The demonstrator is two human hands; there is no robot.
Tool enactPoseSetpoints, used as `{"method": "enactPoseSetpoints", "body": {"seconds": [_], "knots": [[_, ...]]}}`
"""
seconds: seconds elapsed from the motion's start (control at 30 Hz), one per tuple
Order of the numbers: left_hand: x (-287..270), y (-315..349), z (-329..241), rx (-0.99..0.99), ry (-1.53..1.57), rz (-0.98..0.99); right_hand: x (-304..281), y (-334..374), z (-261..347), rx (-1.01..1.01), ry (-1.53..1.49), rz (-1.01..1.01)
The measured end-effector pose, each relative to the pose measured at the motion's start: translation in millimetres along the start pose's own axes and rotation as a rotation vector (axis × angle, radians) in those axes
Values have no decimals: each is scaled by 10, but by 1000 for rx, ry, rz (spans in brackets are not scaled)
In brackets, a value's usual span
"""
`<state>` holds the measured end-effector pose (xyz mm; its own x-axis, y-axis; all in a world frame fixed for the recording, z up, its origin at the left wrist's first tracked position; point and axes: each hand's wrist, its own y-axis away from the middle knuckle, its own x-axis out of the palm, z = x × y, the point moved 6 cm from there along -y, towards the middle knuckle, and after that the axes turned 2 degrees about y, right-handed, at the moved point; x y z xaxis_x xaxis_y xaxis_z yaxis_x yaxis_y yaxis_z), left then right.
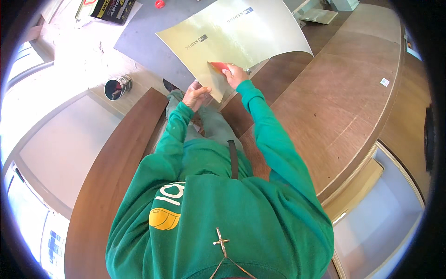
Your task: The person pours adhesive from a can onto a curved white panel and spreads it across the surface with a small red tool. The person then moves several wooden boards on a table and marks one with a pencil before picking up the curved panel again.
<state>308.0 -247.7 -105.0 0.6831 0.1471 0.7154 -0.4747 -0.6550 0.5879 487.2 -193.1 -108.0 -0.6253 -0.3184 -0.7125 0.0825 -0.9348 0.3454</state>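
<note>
A thin, slightly curled laminate sheet [260, 32], beige with small printed marks, lies in front of me over a grey surface, and its right side lifts in a bend. My left hand [197, 95] pinches the near corner, thumb on top and fingers mostly hidden beneath. In my right hand [235, 76] is a flat orange-red spreader [220, 67], its edge down on the sheet near that corner. A shiny, wet-looking streak runs across the sheet beyond the spreader.
A large grey sheet [153, 42] lies underneath. Left of it stand an open tin [117, 88] and a black-and-yellow can [111, 10], with a red cap [160, 4] nearby. A long brown wood panel [121, 172] leans at my left; a curved brown worktop [334, 97] fills the right.
</note>
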Motion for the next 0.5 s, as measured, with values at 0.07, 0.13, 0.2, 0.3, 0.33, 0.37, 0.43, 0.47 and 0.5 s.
{"method": "enactPoseSetpoints", "body": {"seconds": [0.07, 0.13, 0.2, 0.3, 0.33, 0.37, 0.43, 0.47, 0.5], "knots": [[-86, 17, 12, -20, -10, -16, -37, 44, -9, -8, -249, 39], [-123, -5, 12, -5, -15, 5, -131, 131, -5, -8, -222, -45], [-159, -8, 4, 2, -32, 2, -173, 225, 85, -59, -124, -147], [-131, -20, -6, -1, 51, 62, -92, 388, 241, -195, -155, -38], [-137, -6, -17, -2, 44, 57, -150, 384, 177, -139, -216, 3], [-151, 19, -38, 8, 38, 46, -228, 354, 142, -142, -210, 7], [-145, 18, -46, -15, 51, 47, -419, 259, -66, 60, -39, -67], [-139, 10, -42, -21, 65, 43, -475, 195, -82, 42, 20, -100], [-116, -9, -41, -26, 71, 66, -455, 126, -107, 74, 36, -87]]}}
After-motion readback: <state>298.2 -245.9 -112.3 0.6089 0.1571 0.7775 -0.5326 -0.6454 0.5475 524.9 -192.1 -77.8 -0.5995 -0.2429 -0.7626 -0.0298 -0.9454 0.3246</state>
